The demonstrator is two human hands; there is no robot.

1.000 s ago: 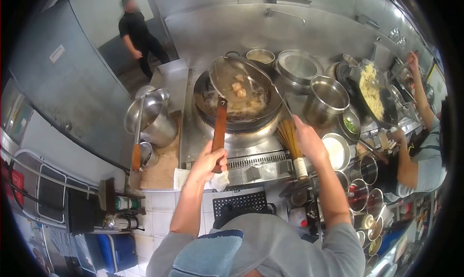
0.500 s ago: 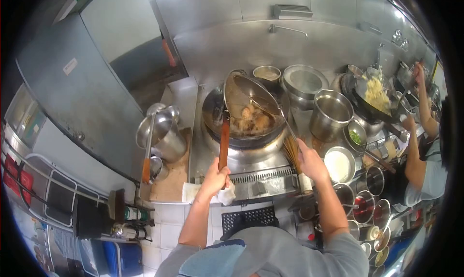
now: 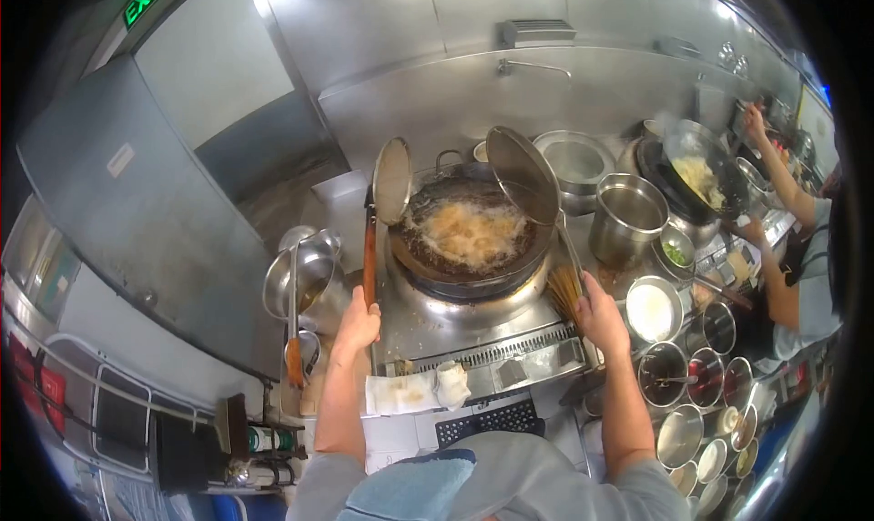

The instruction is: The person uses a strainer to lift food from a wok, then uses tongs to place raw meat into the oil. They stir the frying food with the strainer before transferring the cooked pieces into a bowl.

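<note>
My left hand [image 3: 355, 323] is closed around the wooden handle of a strainer [image 3: 393, 182], whose round head is tipped on edge above the wok's left rim. In my right hand [image 3: 599, 316] is the metal handle of a larger skimmer [image 3: 521, 175], its dark round head tilted up over the right side of the wok. Between the two heads, golden food pieces [image 3: 473, 232] bubble and foam in the oil of the black wok [image 3: 428, 268], which sits on the steel burner.
Left of the stove are a steel pot [image 3: 323, 298] and a wooden-handled ladle [image 3: 293, 325]. A folded white cloth [image 3: 401, 394] lies at the front edge. A tall pot [image 3: 630, 216], a bamboo brush [image 3: 566, 293] and several seasoning bowls stand right. Another person tosses food in a wok [image 3: 696, 180].
Both strainer heads have moved apart, from together over the wok to its opposite sides. The food that was at the heads is now spread in the foaming oil. My view has shifted slightly.
</note>
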